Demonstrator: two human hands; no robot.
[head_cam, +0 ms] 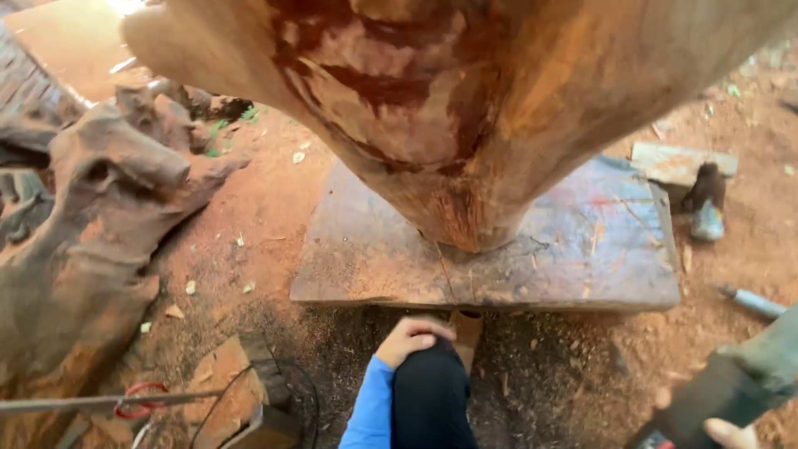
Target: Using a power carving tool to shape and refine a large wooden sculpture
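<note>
Your left hand (409, 337) rests curled on your dark-trousered knee (428, 391), just before the flat wooden slab (582, 258). Your right hand (730, 432) grips a dark, greenish tool handle (731, 384) at lower right, angled upward.

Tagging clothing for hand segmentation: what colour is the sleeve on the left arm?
Bright blue sleeve, ending at the left hand resting on the knee; head view.

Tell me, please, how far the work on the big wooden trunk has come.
Done: the trunk is stripped and roughly shaped, and sawdust covers the ground before the slab it stands on. In hand: the right hand grips a dark tool; the left hand rests on the knee. Left: the surface looks uneven and patchy, so smoothing seems undone.
</note>
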